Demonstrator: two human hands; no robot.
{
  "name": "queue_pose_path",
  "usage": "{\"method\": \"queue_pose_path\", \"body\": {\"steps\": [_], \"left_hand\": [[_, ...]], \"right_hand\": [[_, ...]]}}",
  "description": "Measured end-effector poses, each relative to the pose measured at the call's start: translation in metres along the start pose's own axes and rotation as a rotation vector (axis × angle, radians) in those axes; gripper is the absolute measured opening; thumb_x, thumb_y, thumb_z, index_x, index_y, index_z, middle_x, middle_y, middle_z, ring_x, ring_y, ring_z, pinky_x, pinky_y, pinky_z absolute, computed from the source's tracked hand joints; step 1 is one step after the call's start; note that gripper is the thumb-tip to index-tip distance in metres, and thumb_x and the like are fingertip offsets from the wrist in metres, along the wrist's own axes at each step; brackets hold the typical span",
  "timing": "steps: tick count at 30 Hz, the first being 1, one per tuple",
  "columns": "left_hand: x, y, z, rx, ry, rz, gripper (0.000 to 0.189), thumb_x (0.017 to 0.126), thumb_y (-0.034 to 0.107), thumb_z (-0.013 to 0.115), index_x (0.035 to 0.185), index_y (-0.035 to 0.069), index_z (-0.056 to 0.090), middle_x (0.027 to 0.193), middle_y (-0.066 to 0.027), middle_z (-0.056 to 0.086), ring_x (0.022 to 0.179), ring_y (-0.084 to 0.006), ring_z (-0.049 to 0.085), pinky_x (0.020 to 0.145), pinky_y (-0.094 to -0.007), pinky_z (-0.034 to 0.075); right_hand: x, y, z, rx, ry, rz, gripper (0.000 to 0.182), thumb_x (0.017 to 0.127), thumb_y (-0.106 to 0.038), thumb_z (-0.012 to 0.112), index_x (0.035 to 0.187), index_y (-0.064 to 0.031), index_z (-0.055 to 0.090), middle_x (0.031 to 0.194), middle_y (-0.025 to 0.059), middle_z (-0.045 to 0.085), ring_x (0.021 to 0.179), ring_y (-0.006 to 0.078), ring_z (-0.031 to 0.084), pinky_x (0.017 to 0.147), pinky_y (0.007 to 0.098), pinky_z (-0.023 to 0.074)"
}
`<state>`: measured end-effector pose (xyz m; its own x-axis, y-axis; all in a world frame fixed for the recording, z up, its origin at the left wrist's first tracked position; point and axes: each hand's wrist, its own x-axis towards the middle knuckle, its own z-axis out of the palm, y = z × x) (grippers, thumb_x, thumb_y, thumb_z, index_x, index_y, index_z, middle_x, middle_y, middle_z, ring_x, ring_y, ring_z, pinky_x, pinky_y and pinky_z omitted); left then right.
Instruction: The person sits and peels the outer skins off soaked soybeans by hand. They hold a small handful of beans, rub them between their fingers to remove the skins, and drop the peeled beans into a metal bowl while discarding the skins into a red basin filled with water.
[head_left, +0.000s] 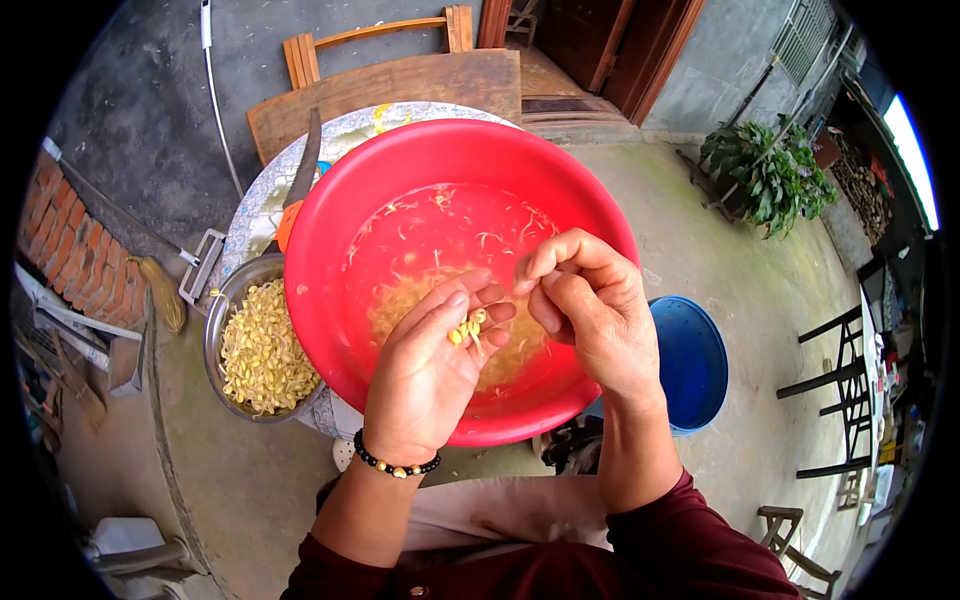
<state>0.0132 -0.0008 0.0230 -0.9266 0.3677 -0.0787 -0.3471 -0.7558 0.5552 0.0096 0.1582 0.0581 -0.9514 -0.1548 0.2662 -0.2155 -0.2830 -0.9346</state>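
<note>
My left hand (431, 367), palm up over a red plastic basin (450, 150), holds a few yellow soybean sprouts (468, 330) on its fingers. Just to its right is my right hand (592, 307), thumb and index fingertip pinched together; a thin strand may be between them, too fine to tell. Water fills part of the basin, with loose sprouts (420, 300) in it and pale root bits floating towards the far side. Left of the basin stands a metal bowl (212, 352) heaped with bean sprouts (262, 349).
The basin rests on a round table with a patterned cloth (259, 195). A saw (306, 165) with an orange handle lies behind its left rim. At the right is a blue bucket (688, 364). A wooden board (390, 86) and chair stand beyond the table.
</note>
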Motion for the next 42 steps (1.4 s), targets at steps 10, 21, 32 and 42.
{"method": "queue_pose_path", "body": {"steps": [10,21,32,42], "left_hand": [[0.001,-0.003,0.003,-0.163,-0.060,-0.093,0.068,0.099,0.052,0.030,0.132,-0.007,0.039,0.132,-0.0111,0.047,0.122,-0.0193,0.046,0.105,-0.0345,0.035],[0.002,-0.001,-0.001,-0.172,-0.145,-0.110,0.062,0.101,0.047,0.032,0.124,-0.008,0.049,0.116,-0.0130,0.058,0.110,-0.0191,0.054,0.096,-0.0350,0.043],[0.001,-0.004,-0.013,-0.037,-0.116,-0.053,0.016,0.094,0.007,0.051,0.107,-0.001,0.058,0.094,-0.0059,0.058,0.083,-0.0143,0.054,0.069,-0.0256,0.043],[-0.016,0.077,-0.041,0.400,0.019,0.429,0.012,0.092,0.003,0.049,0.101,0.000,0.056,0.088,-0.0057,0.055,0.076,-0.0118,0.051,0.064,-0.0242,0.040]], "right_hand": [[-0.001,0.023,0.020,-0.857,-0.085,-0.339,0.015,0.075,0.006,0.063,0.088,-0.0005,0.067,0.077,0.0139,0.058,0.064,0.0279,0.060,0.058,0.0332,0.0491],[0.006,0.015,-0.004,-0.483,0.040,0.024,0.005,0.085,0.004,0.060,0.086,0.0018,0.064,0.080,0.0013,0.061,0.068,0.0061,0.060,0.061,0.0192,0.0481],[0.003,0.005,-0.007,-0.023,-0.027,0.169,0.003,0.091,-0.007,0.057,0.092,-0.0040,0.058,0.078,-0.0002,0.055,0.057,0.0038,0.042,0.049,0.0183,0.0299],[-0.099,0.000,-0.188,-0.880,0.813,-0.305,0.004,0.089,0.002,0.055,0.087,-0.0017,0.056,0.076,-0.0004,0.054,0.063,0.0034,0.045,0.055,0.0175,0.0349]]}}
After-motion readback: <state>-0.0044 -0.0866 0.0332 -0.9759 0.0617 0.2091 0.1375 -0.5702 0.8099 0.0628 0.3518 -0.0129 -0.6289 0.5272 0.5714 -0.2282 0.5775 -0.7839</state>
